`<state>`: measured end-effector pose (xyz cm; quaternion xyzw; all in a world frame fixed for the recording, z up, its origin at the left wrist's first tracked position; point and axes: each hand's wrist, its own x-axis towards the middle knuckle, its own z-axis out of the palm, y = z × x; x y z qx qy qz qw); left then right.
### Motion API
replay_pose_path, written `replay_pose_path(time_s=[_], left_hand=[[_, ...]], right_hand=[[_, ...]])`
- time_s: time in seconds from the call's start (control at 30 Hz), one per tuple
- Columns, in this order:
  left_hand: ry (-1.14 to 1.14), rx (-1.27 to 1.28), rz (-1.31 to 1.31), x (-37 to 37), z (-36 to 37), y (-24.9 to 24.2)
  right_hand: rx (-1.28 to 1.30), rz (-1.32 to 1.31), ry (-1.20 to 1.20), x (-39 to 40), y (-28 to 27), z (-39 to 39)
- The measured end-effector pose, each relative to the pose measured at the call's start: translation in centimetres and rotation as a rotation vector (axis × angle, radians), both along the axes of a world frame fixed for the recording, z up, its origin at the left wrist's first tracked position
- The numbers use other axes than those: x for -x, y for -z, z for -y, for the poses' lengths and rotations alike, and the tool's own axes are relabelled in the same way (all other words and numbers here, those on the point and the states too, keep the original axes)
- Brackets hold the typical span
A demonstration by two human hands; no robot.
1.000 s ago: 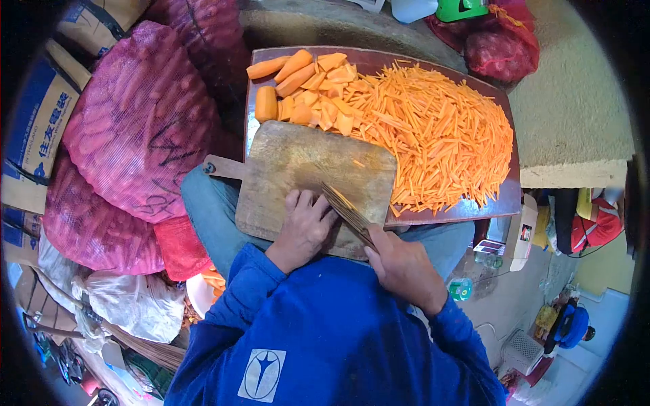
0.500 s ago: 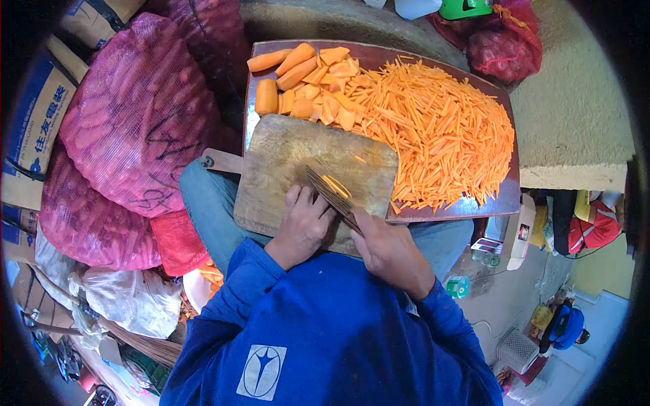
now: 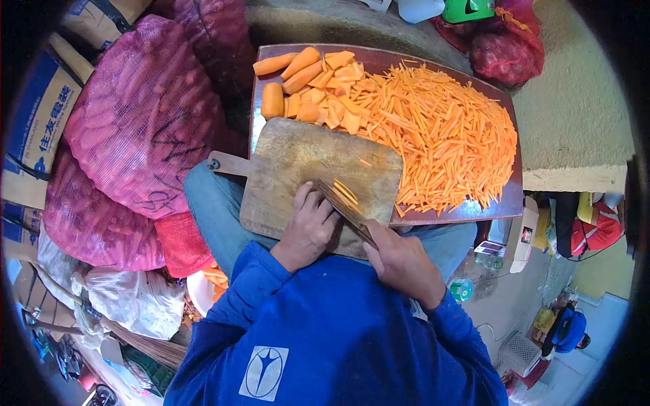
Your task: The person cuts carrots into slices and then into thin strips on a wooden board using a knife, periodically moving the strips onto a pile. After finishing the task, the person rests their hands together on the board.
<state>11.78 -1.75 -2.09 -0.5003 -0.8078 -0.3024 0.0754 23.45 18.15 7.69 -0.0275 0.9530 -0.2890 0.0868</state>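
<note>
My right hand [image 3: 409, 264] is wrapped round the handle of a knife [image 3: 347, 215], whose blade is down on the wooden cutting board [image 3: 291, 152]. Close against the blade's left side is my left hand [image 3: 308, 229], its fingers curled; whatever is under them is hidden. A few cut carrot sticks [image 3: 345, 192] lie along the right side of the blade. Another small carrot piece [image 3: 365, 162] rests farther up the board. Beyond the board are a large heap of carrot strips [image 3: 450, 139], a pile of carrot slices [image 3: 332, 105] and several larger carrot pieces [image 3: 302, 76].
A dark red table [image 3: 474, 214] bears the carrots, beside my knees. Full pink mesh sacks [image 3: 145, 122] crowd the left, near cardboard boxes [image 3: 47, 128]. A red mesh bag [image 3: 508, 54] sits at the far right. Behind the right elbow, a person [image 3: 569, 328] is partly visible.
The blade tip has come slightly down the board toward my body. The cut sticks beside it have shifted a little. The whole view has moved slightly; both hands keep their places.
</note>
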Motion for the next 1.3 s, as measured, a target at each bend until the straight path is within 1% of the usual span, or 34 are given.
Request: replay_pose_path(time_s=[0.07,0.13,0.17,0.23,0.27,0.33,0.37,0.43,0.53,0.57,0.63,0.67,0.73,0.77,0.83,0.97,1.03,1.1,1.17,1.23,1.3], left_hand=[[0.006,-0.01,0.013,0.2,0.0,-0.5],[0.013,-0.015,0.028,0.0,0.0,-0.7],[0.007,0.001,0.025,0.0,0.1,-0.6],[-0.007,0.019,0.021,0.1,0.3,-0.3],[-0.02,0.026,0.002,0.0,0.4,-0.1],[-0.041,0.035,-0.009,-0.2,0.4,-0.2],[-0.048,0.015,-0.004,-0.2,0.3,-0.3],[-0.05,-0.006,-0.001,-0.3,0.1,-0.5],[-0.047,0.005,-0.021,0.0,0.3,-0.4],[-0.051,-0.006,-0.013,-0.2,0.3,0.0],[-0.066,-0.018,0.002,-0.2,0.3,0.0],[-0.058,-0.012,0.004,-0.2,0.5,0.0],[-0.046,-0.014,0.006,-0.3,0.3,-0.1],[-0.048,-0.015,0.006,-0.4,0.3,-0.2],[-0.049,-0.017,-0.007,0.0,0.4,-0.3],[-0.045,0.02,-0.018,-0.1,0.7,0.1],[-0.036,0.018,-0.009,-0.2,0.5,0.1],[-0.045,-0.006,0.023,-0.2,0.5,-0.2],[-0.045,-0.025,-0.009,-0.2,0.4,0.1],[-0.062,-0.042,-0.028,-0.2,0.6,0.3],[-0.041,0.045,-0.008,-0.3,0.9,0.2]], right_hand=[[0.006,0.023,0.012,0.4,0.6,-0.1],[0.028,-0.013,-0.056,1.6,1.6,-0.2],[0.03,-0.019,-0.052,1.5,1.3,-0.2],[0.082,0.041,0.042,0.7,0.5,-0.3],[0.081,0.043,0.032,0.6,0.2,-0.1],[0.054,0.148,0.066,0.1,0.0,0.2],[0.053,0.152,0.064,0.5,0.4,0.1],[0.041,0.022,-0.042,1.4,1.4,-0.1],[0.016,-0.015,-0.025,1.0,0.5,0.0],[0.015,-0.014,-0.03,0.8,0.2,0.0],[0.032,0.158,0.036,0.2,-0.3,0.1],[0.031,0.166,0.036,0.4,0.0,0.3],[0.103,0.073,0.005,1.4,0.9,0.3],[0.101,0.074,0.01,1.3,0.7,0.3],[0.047,-0.016,-0.037,1.8,0.4,0.4],[0.002,0.075,-0.029,0.4,0.0,0.2],[0.072,0.108,0.041,0.9,0.6,0.6],[0.077,0.108,0.031,1.6,0.6,0.6],[0.083,0.095,0.015,1.7,0.2,0.6],[0.084,0.153,0.036,0.7,-0.5,0.5],[0.065,0.115,0.015,0.7,0.4,0.6]])
